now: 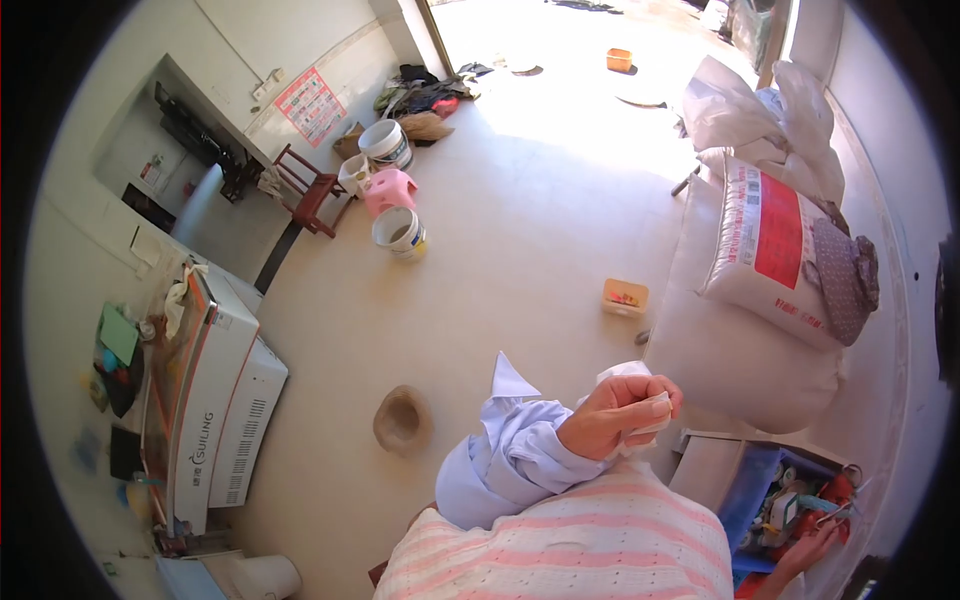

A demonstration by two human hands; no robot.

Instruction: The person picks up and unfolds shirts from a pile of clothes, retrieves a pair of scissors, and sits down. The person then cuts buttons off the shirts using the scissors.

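Observation:
My left hand (618, 412), in a lavender sleeve (520, 455), is closed on a crumpled white cloth (625, 370) above my lap. Part of the cloth shows above the fingers, and more hangs below them. My right hand (812, 548) reaches into a blue-sided open drawer (752, 500) at the lower right. Its fingers stretch out among small mixed items, close to a red item (840, 490). A pink-and-white striped garment (560, 545) covers my lap.
A stuffed sack (765, 240) lies on a large pale bag (740, 370) at the right. On the floor stand an orange tub (625, 297), a stone-like bowl (402, 420), a bucket (400, 233) and a pink stool (390, 190). A white SUILING freezer (225, 400) stands left.

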